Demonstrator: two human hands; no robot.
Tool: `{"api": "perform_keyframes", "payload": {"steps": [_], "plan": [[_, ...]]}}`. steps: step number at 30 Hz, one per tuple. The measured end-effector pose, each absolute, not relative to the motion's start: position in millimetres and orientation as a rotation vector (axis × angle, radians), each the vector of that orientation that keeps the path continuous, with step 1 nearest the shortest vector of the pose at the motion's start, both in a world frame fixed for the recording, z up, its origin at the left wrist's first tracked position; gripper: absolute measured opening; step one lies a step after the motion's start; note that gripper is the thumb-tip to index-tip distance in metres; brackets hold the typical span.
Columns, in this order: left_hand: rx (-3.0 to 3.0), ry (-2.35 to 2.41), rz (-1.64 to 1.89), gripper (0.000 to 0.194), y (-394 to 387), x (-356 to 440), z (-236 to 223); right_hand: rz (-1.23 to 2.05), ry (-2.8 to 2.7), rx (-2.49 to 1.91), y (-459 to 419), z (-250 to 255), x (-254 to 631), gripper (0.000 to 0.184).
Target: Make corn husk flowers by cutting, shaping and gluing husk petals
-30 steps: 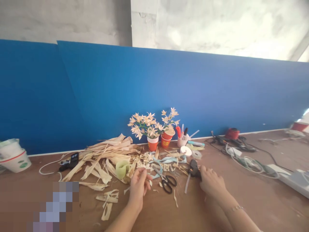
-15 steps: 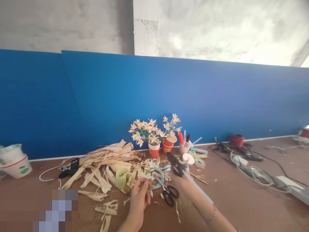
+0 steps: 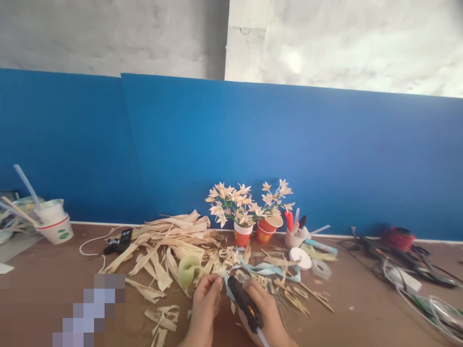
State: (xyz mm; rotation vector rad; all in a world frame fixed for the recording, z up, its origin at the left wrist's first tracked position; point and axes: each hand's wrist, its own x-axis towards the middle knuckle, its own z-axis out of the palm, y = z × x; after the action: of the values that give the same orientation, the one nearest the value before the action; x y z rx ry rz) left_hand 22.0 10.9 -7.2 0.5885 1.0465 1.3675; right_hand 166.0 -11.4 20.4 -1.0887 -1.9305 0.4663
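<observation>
My right hand [image 3: 265, 313] is wrapped round a black glue gun [image 3: 244, 303], its nozzle pointing up and left toward my left hand. My left hand [image 3: 204, 301] is closed in a pinch on a small pale husk piece at its fingertips, just left of the nozzle. Both hands hover over the brown table [image 3: 361, 318] near its front edge. A pile of dried corn husk strips [image 3: 170, 241] lies behind the left hand, with a green tape roll [image 3: 188, 270] beside it. Husk flowers [image 3: 246, 202] stand in two red paper cups [image 3: 253, 233] at the back.
A blue board [image 3: 253, 154] runs along the table's back. A pen cup [image 3: 294, 233], white tape rolls [image 3: 307, 262] and light blue ribbon [image 3: 271, 270] lie right of centre. Cables and a red object [image 3: 398, 241] clutter the right. A white cup [image 3: 54, 226] and a black device [image 3: 121, 241] sit at the left.
My right hand picked the glue gun up from the table on the right and brought it leftward, close to my left hand. The view shifted left; the scissors are out of sight.
</observation>
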Motion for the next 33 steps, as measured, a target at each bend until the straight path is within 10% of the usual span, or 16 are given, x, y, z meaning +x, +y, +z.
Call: {"api": "perform_keyframes", "payload": {"steps": [33], "plan": [[0.534,0.929,1.372,0.035,3,17,-2,0.475,-2.057,-1.275,-7,2,165,0.02]]}}
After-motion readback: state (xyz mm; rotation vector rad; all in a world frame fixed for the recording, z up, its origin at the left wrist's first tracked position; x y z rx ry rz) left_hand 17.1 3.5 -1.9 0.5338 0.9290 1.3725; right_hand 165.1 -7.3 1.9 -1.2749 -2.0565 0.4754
